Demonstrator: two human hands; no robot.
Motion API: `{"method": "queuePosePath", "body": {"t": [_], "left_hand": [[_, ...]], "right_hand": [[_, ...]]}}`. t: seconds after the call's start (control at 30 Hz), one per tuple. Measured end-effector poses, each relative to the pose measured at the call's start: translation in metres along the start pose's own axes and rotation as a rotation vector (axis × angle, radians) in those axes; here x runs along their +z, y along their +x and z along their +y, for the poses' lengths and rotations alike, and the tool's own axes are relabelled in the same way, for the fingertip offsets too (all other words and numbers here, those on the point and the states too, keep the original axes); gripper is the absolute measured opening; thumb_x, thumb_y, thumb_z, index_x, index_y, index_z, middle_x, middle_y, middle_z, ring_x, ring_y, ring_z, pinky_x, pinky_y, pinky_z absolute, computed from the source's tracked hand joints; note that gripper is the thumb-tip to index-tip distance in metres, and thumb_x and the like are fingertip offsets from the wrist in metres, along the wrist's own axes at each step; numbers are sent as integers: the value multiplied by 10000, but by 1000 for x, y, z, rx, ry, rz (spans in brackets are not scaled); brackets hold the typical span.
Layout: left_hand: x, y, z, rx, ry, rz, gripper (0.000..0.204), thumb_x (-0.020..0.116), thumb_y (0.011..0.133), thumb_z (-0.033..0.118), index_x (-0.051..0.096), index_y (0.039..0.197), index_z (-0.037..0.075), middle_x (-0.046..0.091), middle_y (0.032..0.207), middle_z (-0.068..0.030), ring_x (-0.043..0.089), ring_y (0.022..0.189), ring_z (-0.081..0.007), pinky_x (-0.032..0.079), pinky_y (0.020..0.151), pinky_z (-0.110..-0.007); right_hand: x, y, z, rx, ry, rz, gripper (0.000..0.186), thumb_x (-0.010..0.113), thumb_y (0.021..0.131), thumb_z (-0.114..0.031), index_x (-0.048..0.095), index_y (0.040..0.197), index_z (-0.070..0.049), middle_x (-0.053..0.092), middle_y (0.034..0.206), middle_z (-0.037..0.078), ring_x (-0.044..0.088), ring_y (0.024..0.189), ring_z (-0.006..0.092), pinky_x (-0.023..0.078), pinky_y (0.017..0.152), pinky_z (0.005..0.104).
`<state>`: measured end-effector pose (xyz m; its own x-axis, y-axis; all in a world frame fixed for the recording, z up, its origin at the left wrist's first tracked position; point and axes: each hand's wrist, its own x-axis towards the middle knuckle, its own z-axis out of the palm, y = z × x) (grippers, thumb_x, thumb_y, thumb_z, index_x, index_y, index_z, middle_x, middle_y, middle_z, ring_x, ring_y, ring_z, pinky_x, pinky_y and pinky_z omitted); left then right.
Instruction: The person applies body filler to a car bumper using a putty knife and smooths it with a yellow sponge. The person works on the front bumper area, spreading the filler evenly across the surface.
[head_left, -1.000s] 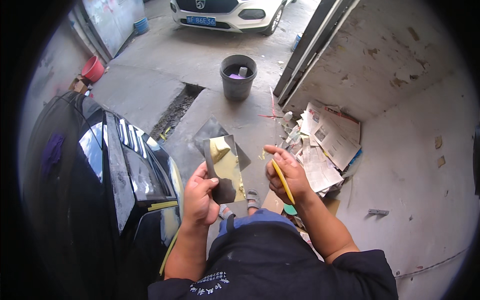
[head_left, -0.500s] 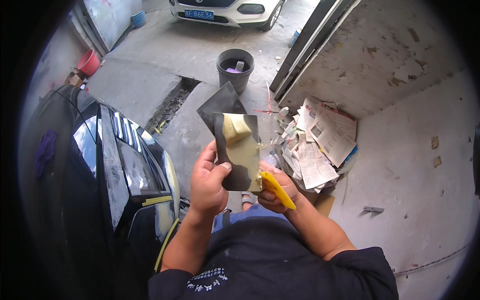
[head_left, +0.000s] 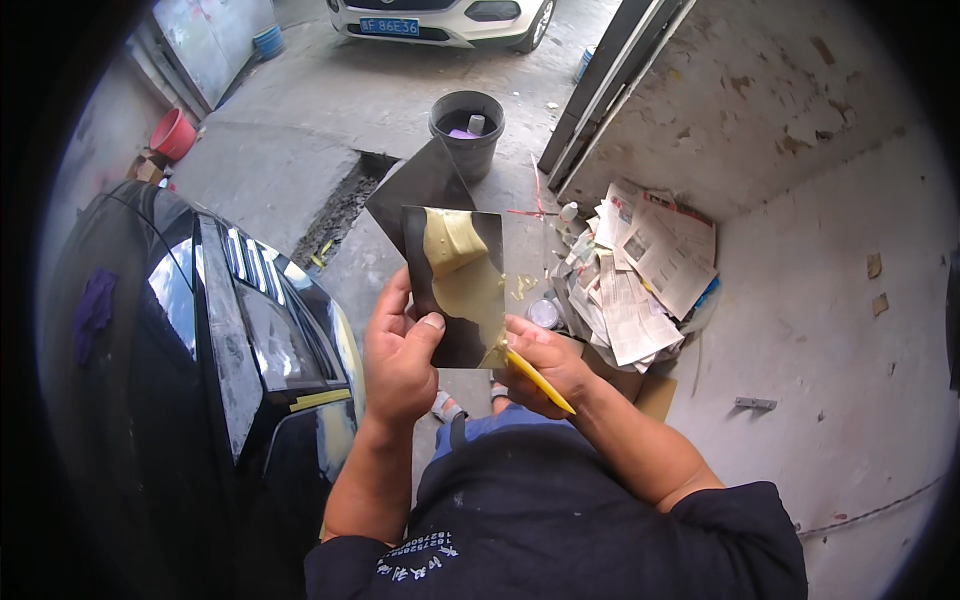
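Note:
My left hand [head_left: 398, 355] grips a dark rectangular board [head_left: 455, 285] by its lower left edge, thumb on its face. A smear of yellowish putty [head_left: 462, 272] covers much of the board. Behind it sticks out a second dark plate [head_left: 420, 183]. My right hand [head_left: 545, 365] holds a yellow plastic spreader [head_left: 538, 380], with its end touching the board's lower right corner.
A black car's front [head_left: 200, 330] stands close on my left. A dark bucket [head_left: 467, 130] sits on the concrete ahead, with a gap in the floor [head_left: 340, 205] beside it. Newspapers [head_left: 640, 270] and small tins lie by the wall on the right. A white car [head_left: 440, 15] is parked far ahead.
I have raised the board closer to my face. My right hand with the spreader has moved from beside the board to its lower right corner.

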<state>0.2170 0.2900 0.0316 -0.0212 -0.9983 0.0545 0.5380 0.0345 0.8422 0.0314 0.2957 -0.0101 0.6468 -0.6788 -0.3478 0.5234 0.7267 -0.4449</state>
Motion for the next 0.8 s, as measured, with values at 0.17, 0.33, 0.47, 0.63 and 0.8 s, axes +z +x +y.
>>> {"method": "queuePosePath", "body": {"t": [0.17, 0.33, 0.47, 0.63, 0.8], "left_hand": [[5, -5, 1, 97, 279, -102, 535, 456, 863, -60, 404, 1395, -39, 544, 1240, -99, 562, 1045, -150, 420, 970, -279], [6, -10, 3, 164, 433, -179, 540, 451, 856, -82, 404, 1392, -49, 517, 1266, -122, 538, 1080, -150, 412, 965, -268], [1, 0, 7, 184, 251, -54, 535, 445, 877, -60, 382, 1409, -69, 538, 1298, -137, 536, 1174, -189, 393, 1029, -308], [-12, 7, 8, 150, -36, 97, 546, 442, 825, -60, 420, 1370, -89, 553, 1309, -180, 549, 1207, -249, 386, 1079, -369], [-2, -6, -16, -26, -132, 164, 507, 433, 830, -69, 440, 1336, -85, 568, 1264, -158, 558, 1179, -228, 403, 1055, -342]], "right_hand": [[-4, -1, 3, 21, 4, -75, 362, 523, 1005, -198, 437, 1343, -102, 616, 880, 31, 567, 612, 68, 408, 412, 208], [36, 3, -2, 33, -64, 275, 340, 525, 998, -277, 501, 1288, -100, 596, 775, 70, 554, 515, 103, 422, 370, 227], [-3, -1, 3, 48, 67, 0, 358, 505, 1019, -232, 426, 1331, -77, 537, 777, 51, 480, 525, 86, 372, 367, 200], [2, -3, -1, 19, 177, -43, 350, 434, 1046, -226, 385, 1357, -71, 467, 718, 60, 400, 477, 97, 341, 346, 206], [8, 0, 4, 9, 171, -44, 375, 455, 1039, -261, 387, 1368, -92, 497, 732, 57, 424, 457, 100, 341, 335, 200]]}}
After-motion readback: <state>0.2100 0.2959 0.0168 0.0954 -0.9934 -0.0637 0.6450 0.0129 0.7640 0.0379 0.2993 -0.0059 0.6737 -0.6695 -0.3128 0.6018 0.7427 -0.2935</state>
